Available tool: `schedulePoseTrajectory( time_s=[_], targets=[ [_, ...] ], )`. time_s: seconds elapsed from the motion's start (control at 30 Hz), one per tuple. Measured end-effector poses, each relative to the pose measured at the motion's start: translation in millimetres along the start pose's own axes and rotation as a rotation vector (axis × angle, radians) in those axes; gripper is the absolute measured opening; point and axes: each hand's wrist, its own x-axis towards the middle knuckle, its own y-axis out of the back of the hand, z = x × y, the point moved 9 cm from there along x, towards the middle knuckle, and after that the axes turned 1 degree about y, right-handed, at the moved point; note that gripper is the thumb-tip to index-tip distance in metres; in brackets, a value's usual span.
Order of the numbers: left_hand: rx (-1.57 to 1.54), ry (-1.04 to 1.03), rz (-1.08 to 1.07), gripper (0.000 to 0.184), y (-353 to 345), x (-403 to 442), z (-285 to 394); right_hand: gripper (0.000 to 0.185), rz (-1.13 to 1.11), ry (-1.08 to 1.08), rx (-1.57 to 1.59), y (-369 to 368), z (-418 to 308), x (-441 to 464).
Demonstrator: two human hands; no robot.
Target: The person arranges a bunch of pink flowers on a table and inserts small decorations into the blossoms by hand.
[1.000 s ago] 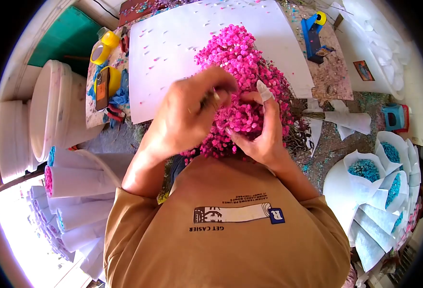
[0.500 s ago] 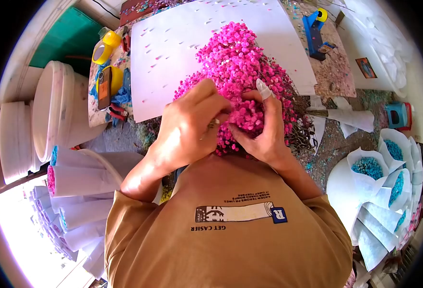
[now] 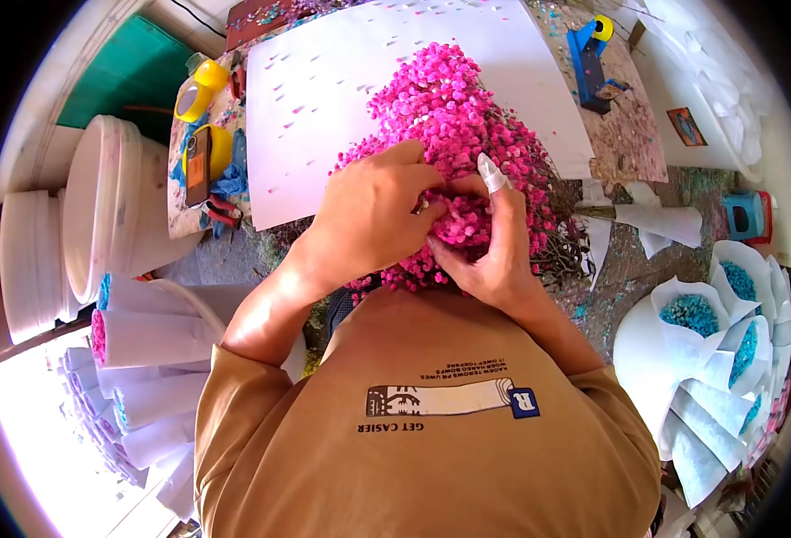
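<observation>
A large mass of small pink flowers (image 3: 440,103) lies over the white sheet (image 3: 315,99) and reaches down to my chest. My left hand (image 3: 373,211) is at its near left side, fingers curled and pressed together at the blossoms; what they pinch is hidden. On the other side, my right hand (image 3: 494,238) is wrapped round a cluster of the pink flowers, thumb below and fingers above. White wrapping covers one fingertip of that hand. Thin brown stems (image 3: 570,247) stick out to the right of the flowers.
A phone (image 3: 197,168), yellow tape (image 3: 192,101) and red-handled pliers (image 3: 222,212) lie on the table's left. A blue tape dispenser (image 3: 588,67) stands at the right. Wrapped blue bouquets (image 3: 690,314) are at lower right, more wrapped bouquets (image 3: 158,339) at lower left, beside white buckets (image 3: 104,211).
My left hand has dropped from above the flowers, then shifted slightly right and up against them near my right hand. My right hand has kept its hold. The view has shifted slightly.
</observation>
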Motion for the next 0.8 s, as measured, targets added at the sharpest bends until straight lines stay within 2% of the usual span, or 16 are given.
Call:
schedulePoseTrajectory(
  time_s=[0.1, 0.17, 0.2, 0.27, 0.33, 0.4, 0.43, 0.47, 0.53, 0.57, 0.7, 0.8],
  targets=[
    [0.115, -0.030, 0.043, 0.023, -2, 0, 1, 0.106, 0.004, -0.005, 0.018, -2, 2, -3],
    [-0.029, -0.052, 0.161, 0.010, 8, -1, 2, 0.105, 0.025, -0.019, 0.021, -3, 5, -4],
    [-0.028, -0.053, 0.160, 0.010, 10, -1, 4, 0.104, 0.046, -0.033, 0.021, -1, 7, -5],
    [-0.300, -0.028, 0.270, 0.011, 28, -4, 6, 0.104, 0.060, -0.049, 0.050, 0, 7, -3],
    [-0.316, 0.019, 0.266, 0.012, 34, -8, 8, 0.103, 0.075, -0.065, 0.078, 2, 10, -3],
    [-0.496, 0.031, 0.174, 0.012, 25, -9, 8, 0.104, 0.068, -0.037, 0.077, 1, 9, -2],
    [-0.288, -0.123, 0.125, 0.017, 25, -8, 23, 0.104, 0.068, -0.036, 0.077, 1, 9, -3],
    [-0.287, -0.122, 0.126, 0.017, 23, -9, 25, 0.103, 0.060, -0.047, 0.069, 1, 9, -3],
    [-0.013, -0.100, 0.060, 0.021, 9, -11, 30, 0.103, 0.053, -0.057, 0.060, -1, 9, -4],
    [0.041, -0.156, 0.116, 0.021, 7, -12, 31, 0.103, 0.059, -0.056, 0.055, -1, 9, -4],
    [0.070, -0.151, 0.134, 0.020, 6, -12, 30, 0.103, 0.078, -0.044, 0.047, 2, 5, -5],
    [-0.028, -0.041, 0.173, 0.020, 18, -13, 25, 0.105, 0.116, -0.028, 0.112, 0, 8, -8]
  ],
)
